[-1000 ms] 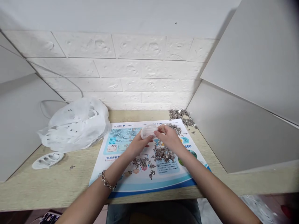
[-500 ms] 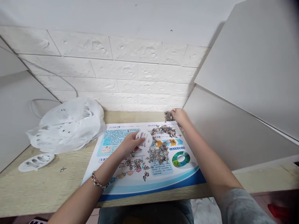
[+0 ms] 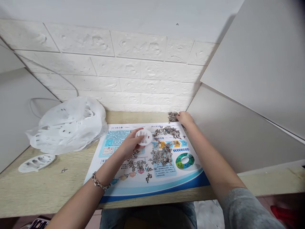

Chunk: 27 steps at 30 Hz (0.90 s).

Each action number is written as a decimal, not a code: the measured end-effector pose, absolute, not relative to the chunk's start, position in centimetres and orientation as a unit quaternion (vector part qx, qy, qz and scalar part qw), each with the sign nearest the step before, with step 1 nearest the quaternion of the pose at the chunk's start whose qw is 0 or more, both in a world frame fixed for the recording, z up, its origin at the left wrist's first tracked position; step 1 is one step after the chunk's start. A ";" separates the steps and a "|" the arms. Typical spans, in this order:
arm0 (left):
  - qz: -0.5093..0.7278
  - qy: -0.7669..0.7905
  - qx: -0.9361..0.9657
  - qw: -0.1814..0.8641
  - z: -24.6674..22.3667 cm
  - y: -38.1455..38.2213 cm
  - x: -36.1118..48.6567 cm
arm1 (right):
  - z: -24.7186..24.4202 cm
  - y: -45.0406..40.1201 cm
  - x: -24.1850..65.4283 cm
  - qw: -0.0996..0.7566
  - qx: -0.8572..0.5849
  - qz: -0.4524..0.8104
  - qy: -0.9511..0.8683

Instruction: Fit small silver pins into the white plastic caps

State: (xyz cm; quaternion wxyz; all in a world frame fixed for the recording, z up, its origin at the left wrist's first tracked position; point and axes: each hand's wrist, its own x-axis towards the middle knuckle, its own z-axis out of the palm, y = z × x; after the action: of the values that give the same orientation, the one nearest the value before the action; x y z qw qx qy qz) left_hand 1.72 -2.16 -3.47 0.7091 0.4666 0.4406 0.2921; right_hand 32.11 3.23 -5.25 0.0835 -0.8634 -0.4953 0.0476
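My left hand (image 3: 130,144) grips a round white plastic disc with slots (image 3: 145,138), thumb on top and fingers beneath, above the printed sheet (image 3: 114,187). At the far right of the table, my right hand (image 3: 185,119) has its fingers pinched together beside a pile of small metal parts (image 3: 172,117); what is between the fingertips, if anything, is too small to make out. Two larger heaps of small shiny metal parts, one behind (image 3: 166,131) and one nearer (image 3: 162,155), lie on the sheet, with a looser scatter (image 3: 138,165) to their left.
A white plastic bag (image 3: 71,124) holding slotted white pieces stands at the left. In front of it lie another slotted white piece (image 3: 37,163) and a single metal part (image 3: 64,170). A white brick-patterned wall (image 3: 128,70) and grey panels (image 3: 228,127) enclose the table.
My left hand has drawn the disc slightly left and back, tilting it. My right hand has shifted a little to the right at the far pile. The view has moved slightly.
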 end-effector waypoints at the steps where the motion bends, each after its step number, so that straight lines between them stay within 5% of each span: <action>1: 0.290 0.441 0.466 0.710 -3.4 -2.2 1.7 | -5.3 3.3 32.1 0.086 -0.863 0.047 -0.496; 27: 0.269 0.449 0.446 0.726 -3.7 -2.2 2.0 | -6.3 4.6 32.0 0.107 -0.800 0.018 -0.590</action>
State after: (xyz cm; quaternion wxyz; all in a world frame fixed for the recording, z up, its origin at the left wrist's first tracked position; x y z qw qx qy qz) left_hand 1.95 -2.17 -3.68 0.7264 0.4458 0.4486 0.2690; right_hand 32.04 4.62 -6.28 0.1066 -0.8003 -0.5897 0.0181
